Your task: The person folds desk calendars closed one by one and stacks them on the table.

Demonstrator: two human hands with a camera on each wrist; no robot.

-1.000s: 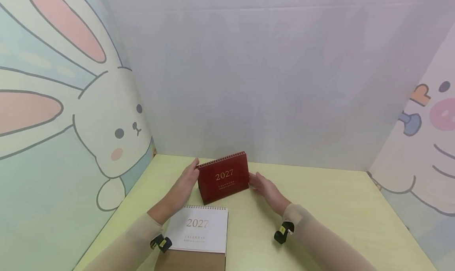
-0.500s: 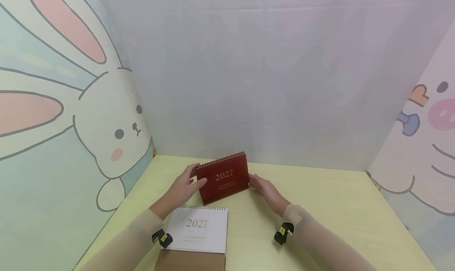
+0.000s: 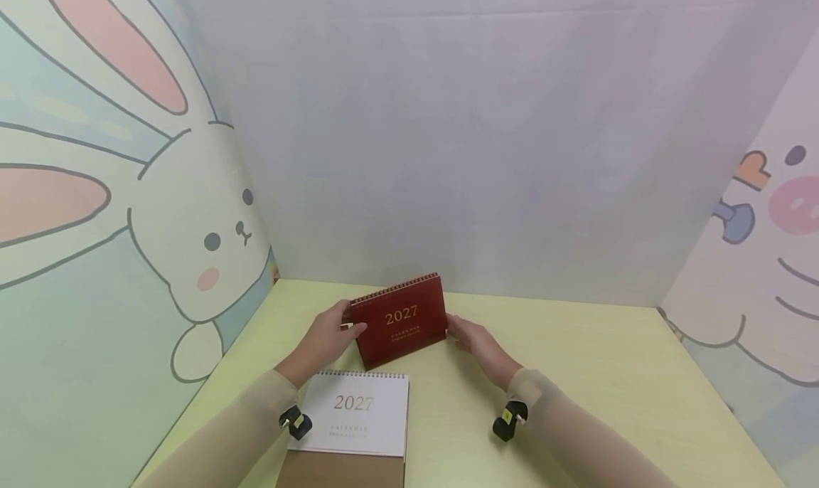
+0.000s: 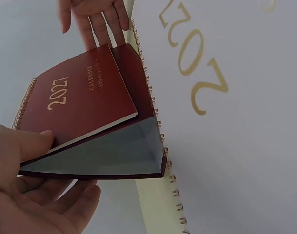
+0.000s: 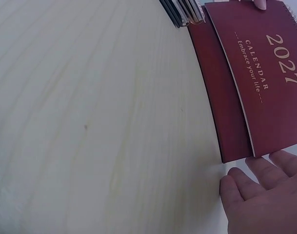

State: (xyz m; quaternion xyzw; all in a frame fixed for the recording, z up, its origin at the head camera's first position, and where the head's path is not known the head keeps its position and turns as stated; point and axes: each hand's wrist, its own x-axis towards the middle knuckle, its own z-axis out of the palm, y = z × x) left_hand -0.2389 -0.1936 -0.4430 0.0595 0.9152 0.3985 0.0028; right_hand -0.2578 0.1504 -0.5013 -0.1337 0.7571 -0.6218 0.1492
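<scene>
A dark red 2027 desk calendar (image 3: 399, 323) stands tent-like and angled near the back of the table, its spiral binding along the top. My left hand (image 3: 322, 342) grips its left side. In the left wrist view the thumb (image 4: 37, 144) lies on the cover while the fingers (image 4: 80, 204) curl behind the back panel. My right hand (image 3: 481, 347) is at the opposite side, fairly straight fingertips at the calendar's edge, as the right wrist view also shows. In front lies a white 2027 desk calendar (image 3: 365, 420) with a brown base (image 3: 345, 469), partly under my left forearm.
The pale yellow wooden table (image 3: 576, 374) meets a plain whitish wall cloth (image 3: 473, 154) behind the red calendar. Side panels carry a cartoon rabbit (image 3: 192, 210) on the left and another cartoon figure (image 3: 761, 260) on the right.
My left hand has gone from lying flat along the red calendar's left edge to gripping it, thumb on the cover. The right hand and both calendars have hardly moved.
</scene>
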